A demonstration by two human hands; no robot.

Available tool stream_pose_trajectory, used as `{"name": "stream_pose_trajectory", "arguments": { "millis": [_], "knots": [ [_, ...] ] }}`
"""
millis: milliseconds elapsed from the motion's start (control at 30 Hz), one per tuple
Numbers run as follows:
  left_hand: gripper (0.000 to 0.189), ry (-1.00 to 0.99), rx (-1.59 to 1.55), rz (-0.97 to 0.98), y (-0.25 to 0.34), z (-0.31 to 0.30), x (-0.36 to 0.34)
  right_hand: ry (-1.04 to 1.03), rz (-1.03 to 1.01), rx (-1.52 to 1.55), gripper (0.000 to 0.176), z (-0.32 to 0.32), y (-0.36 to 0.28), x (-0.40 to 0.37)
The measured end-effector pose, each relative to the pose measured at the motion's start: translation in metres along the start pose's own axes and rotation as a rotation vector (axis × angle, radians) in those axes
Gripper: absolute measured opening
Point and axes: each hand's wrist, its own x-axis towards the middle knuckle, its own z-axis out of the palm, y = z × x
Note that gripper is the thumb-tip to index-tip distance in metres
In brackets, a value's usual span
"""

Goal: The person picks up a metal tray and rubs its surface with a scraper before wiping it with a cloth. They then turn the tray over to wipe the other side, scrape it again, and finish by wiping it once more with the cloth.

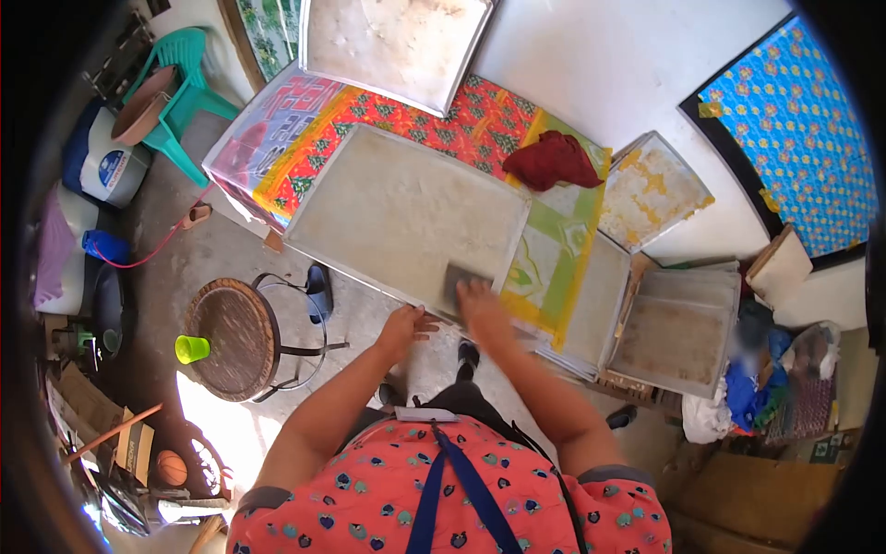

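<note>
A large shallow metal tray with a dull, stained surface lies on the cloth-covered table in front of me. My right hand is closed on a dark grey rectangular pad, pressed against the tray near its front right corner; the hand is slightly blurred. At the tray's front edge is my left hand, its fingers apart and nothing held in them. Beyond the tray's right end, a crumpled dark red cloth rests on the table.
Another metal tray leans at the back. To the right stand a yellow-stained tray and stacked trays. On the left, a round stool carries a green cup, and behind it is a green chair. Bags crowd the lower right.
</note>
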Motion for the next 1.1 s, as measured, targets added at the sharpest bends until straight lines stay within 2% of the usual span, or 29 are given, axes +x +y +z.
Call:
{"name": "stream_pose_trajectory", "arguments": {
  "millis": [67,133,233,267,333,400,500,567,600,667,733,800,833,900,967,1000,1067,1100],
  "knots": [
    [0.023,0.052,-0.062,0.044,-0.005,0.006,0.0,0.001,-0.156,-0.081,0.045,0.015,-0.025,-0.04],
    [0.023,0.107,-0.15,0.078,-0.01,0.01,0.003,0.008,-0.109,-0.07,0.044,0.01,0.001,-0.006],
    [0.025,0.205,-0.086,0.128,-0.011,0.021,0.003,0.039,0.013,-0.101,0.043,0.005,0.071,0.072],
    [0.025,0.245,-0.064,0.139,-0.008,0.025,0.003,0.026,0.0,-0.075,0.043,0.006,0.077,0.075],
    [0.025,0.286,-0.081,0.155,-0.006,0.029,0.002,0.012,-0.022,-0.026,0.042,0.004,0.079,0.077],
    [0.025,0.337,-0.078,0.169,-0.005,0.033,0.004,-0.041,-0.229,-0.008,0.04,0.006,0.039,0.025],
    [0.024,0.414,-0.041,0.187,-0.01,0.039,0.005,-0.069,-0.226,0.066,0.04,0.0,0.04,0.034],
    [0.023,0.441,-0.027,0.217,-0.008,0.041,0.007,-0.146,-0.077,0.07,0.042,0.0,0.092,0.099],
    [0.023,0.447,-0.035,0.22,-0.009,0.042,0.008,0.009,-0.084,-0.11,0.043,0.024,0.123,0.118],
    [0.022,0.457,-0.047,0.224,-0.012,0.039,0.009,-0.105,-0.017,-0.004,0.043,0.006,0.124,0.121],
    [0.021,0.477,-0.069,0.243,-0.014,0.04,0.01,-0.018,-0.288,0.06,0.043,0.024,0.088,0.064],
    [0.024,0.439,-0.051,0.257,-0.017,0.035,0.012,-0.266,-0.457,0.133,0.044,-0.008,0.052,0.026],
    [0.025,0.431,-0.038,0.261,-0.015,0.035,0.011,-0.194,-0.467,0.131,0.042,-0.004,0.048,0.035],
    [0.026,0.419,-0.033,0.243,-0.017,0.035,0.006,-0.017,-0.334,0.129,0.041,0.021,0.069,0.098],
    [0.026,0.397,-0.034,0.225,-0.013,0.034,0.005,0.016,-0.176,-0.08,0.041,0.039,0.1,0.158],
    [0.027,0.398,-0.037,0.217,-0.011,0.033,0.006,0.006,-0.108,-0.051,0.041,0.031,0.104,0.167],
    [0.028,0.391,-0.039,0.195,-0.017,0.029,0.009,-0.047,-0.285,-0.014,0.042,0.015,0.065,0.129],
    [0.029,0.352,-0.021,0.186,-0.02,0.023,0.01,-0.052,-0.44,0.018,0.043,0.006,0.038,0.09]
  ]
}}
